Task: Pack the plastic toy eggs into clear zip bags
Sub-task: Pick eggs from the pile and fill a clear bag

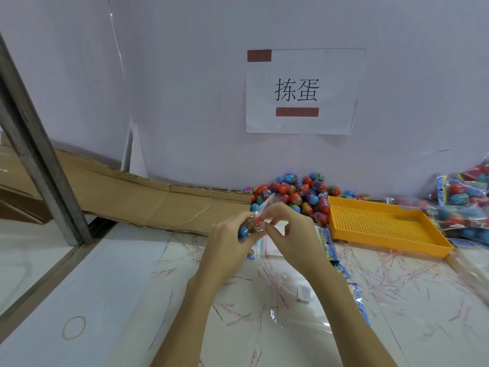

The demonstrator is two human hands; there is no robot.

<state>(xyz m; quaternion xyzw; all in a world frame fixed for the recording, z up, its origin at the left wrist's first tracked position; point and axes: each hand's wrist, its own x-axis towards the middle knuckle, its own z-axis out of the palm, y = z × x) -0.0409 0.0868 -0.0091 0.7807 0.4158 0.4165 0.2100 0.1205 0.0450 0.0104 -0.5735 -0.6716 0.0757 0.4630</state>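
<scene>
Both hands meet above the white table, holding one clear zip bag point(260, 207) between them. My left hand point(229, 239) grips the lower part of the bag, where a blue egg point(242, 231) shows inside. My right hand point(287, 229) pinches the bag's upper edge near the left fingers. A heap of red, blue and purple toy eggs point(296, 193) lies against the wall just behind the hands. The rest of the bag's contents are hidden by my fingers.
A yellow perforated tray point(383, 225) sits right of the hands. Filled bags of eggs point(465, 205) pile at the far right. Flat bags and printed header cards point(328, 245) lie under my right wrist. Cardboard point(148, 200) lines the wall; a metal post point(39, 165) stands left. A rubber band point(74, 327) lies near left.
</scene>
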